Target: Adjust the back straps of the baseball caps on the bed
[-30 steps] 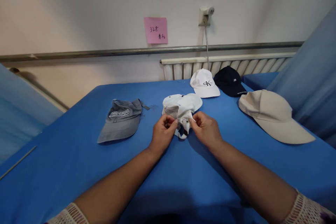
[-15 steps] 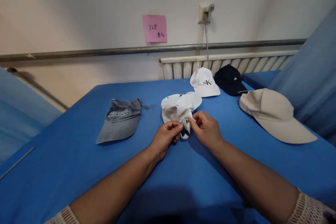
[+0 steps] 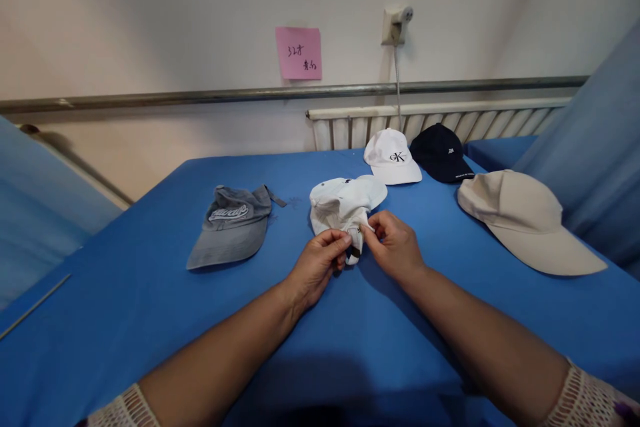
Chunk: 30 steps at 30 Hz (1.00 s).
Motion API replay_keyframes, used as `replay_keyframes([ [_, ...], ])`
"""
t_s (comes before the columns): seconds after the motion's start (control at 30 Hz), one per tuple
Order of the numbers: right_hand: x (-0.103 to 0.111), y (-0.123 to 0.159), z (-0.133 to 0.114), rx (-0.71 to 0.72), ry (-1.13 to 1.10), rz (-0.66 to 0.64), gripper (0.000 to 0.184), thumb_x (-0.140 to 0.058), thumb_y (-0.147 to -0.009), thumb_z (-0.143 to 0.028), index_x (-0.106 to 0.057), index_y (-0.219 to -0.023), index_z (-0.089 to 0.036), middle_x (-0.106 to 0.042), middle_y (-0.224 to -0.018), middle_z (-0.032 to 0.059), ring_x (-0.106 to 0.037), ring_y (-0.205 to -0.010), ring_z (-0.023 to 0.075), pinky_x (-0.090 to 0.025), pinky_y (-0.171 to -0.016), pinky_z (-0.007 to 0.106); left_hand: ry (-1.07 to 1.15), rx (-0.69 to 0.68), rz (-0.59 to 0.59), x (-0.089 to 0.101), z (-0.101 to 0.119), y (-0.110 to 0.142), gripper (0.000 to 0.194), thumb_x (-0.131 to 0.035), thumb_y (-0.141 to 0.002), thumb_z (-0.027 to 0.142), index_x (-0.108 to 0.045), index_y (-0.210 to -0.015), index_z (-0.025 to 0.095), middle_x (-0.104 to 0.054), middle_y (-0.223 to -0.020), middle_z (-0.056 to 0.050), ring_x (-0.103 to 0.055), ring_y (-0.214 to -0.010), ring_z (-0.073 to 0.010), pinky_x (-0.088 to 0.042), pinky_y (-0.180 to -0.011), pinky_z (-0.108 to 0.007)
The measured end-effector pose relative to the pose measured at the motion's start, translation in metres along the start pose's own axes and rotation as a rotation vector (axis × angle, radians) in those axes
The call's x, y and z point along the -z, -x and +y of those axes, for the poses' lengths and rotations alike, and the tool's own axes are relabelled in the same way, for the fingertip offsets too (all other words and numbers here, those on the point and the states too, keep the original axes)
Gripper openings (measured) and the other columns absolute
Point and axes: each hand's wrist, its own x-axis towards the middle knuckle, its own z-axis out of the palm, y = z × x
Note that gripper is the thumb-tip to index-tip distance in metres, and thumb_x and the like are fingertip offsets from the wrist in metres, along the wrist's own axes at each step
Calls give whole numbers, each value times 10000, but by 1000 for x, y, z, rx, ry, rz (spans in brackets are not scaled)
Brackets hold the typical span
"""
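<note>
A pale, off-white baseball cap lies at the middle of the blue-covered table with its back side towards me and its brim pointing away to the right. Pinched at the rear strap, my left hand grips it from the left. On the other side of the strap's buckle, my right hand pinches the cap between thumb and forefinger. The strap's loop hangs down between my two hands, with a dark patch inside it. My fingers partly hide the buckle.
A grey cap lies to the left, its strap undone. Behind sit a white cap and a black cap; a large beige cap is at the right. The blue table meets a wall with a radiator and rail.
The whole view has shifted slightly, so things appear a little further right. Both hands stay at the cap's rear strap, with only a small shift of the strap between my fingers.
</note>
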Motion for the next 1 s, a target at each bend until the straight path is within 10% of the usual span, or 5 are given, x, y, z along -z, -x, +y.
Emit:
replay_keyframes([
  [0.7,-5,2,5,91,-5,32,113,-560,-883,-281,-542,-796,-211,-574,-712,-11,-530,-613,130,-392,-597,256,176,162,26,-5,3,5,209,-766,-686,263,-645,-814,150,-601,-726,5,-554,-626,-87,-386,-550,-209],
  [1.0,-4,5,-5,251,40,8,118,-516,-919,-249,-524,-811,-201,-549,-713,8,-522,-624,138,-383,-593,261,-67,-15,292,-9,-3,8,270,-720,-671,331,-536,-589,151,-528,-527,16,-430,-466,-75,-273,-459,-221],
])
